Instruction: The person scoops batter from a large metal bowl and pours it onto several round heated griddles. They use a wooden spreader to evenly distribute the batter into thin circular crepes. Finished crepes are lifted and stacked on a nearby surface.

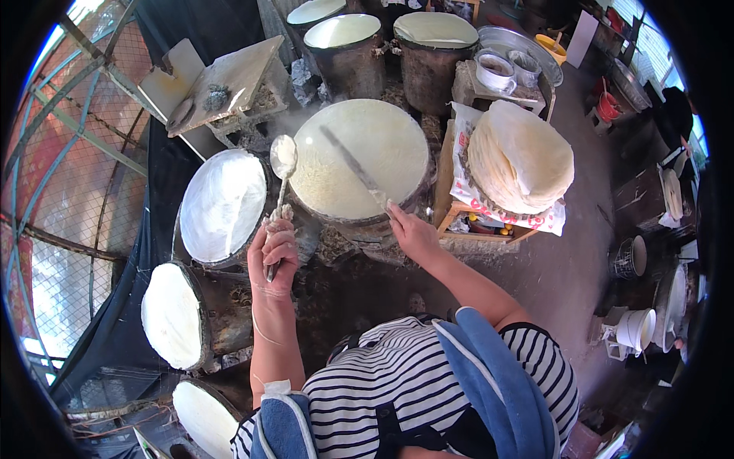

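Observation:
My left hand is wrapped around the handle of a ladle, its bowl raised and coated with pale batter. In my right hand is a long flat spatula, its blade lying over the thin round flatbread on the round griddle in front of me. Whether the blade touches the bread or hovers just above it, I cannot tell. Faint steam rises at the griddle's left edge. Right of the griddle, a tall stack of thin flatbreads rests on a woven tray above a printed plastic sack.
Griddles with pale tops stand close on the left, one beside my left hand and another lower. Drum stoves stand behind. A tilted board lies back left. Metal pots sit by a large basin back right.

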### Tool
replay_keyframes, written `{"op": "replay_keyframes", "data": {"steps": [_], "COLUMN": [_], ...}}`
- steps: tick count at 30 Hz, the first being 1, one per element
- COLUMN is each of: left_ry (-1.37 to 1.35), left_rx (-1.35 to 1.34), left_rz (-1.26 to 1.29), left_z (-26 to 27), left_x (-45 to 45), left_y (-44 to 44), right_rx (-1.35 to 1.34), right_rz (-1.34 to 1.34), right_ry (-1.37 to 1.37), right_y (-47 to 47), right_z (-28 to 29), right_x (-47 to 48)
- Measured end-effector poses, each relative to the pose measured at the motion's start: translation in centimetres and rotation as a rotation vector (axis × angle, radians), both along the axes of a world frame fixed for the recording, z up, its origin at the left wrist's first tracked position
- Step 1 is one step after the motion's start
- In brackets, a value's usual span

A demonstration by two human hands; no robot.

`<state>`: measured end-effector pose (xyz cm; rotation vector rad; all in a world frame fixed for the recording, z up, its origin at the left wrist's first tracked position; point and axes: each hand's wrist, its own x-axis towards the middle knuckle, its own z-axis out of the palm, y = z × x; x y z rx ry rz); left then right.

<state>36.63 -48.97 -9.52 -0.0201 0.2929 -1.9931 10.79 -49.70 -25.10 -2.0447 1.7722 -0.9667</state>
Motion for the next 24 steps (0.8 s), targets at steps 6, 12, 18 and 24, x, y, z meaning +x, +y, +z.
{"op": "replay_keyframes", "data": {"steps": [6, 12, 18, 24], "left_ry": [-0.245, -0.462, -0.587, -0.629], "left_rx": [-0.097, -0.11, 0.015, 0.068], "left_rz": [0.076, 0.171, 0.267, 0.31], "left_z": [1.1, -0.3, -1.3, -2.0], "left_x": [-1.9, -2.2, -2.3, -1.5], "left_y": [0.2, 2.4, 4.8, 7.2], "right_rx": [0.031, 0.101, 0.134, 0.244], "right_rz": [-0.024, 0.268, 0.216, 0.056], "right_ry": [0.388, 0.491, 0.408, 0.448], "right_y": [-8.0, -6.8, -12.7, -14.2], "right_z": [-0.1, 1.4, 3.8, 2.1], "right_x": [-7.7, -5.4, -4.8, -7.0]}}
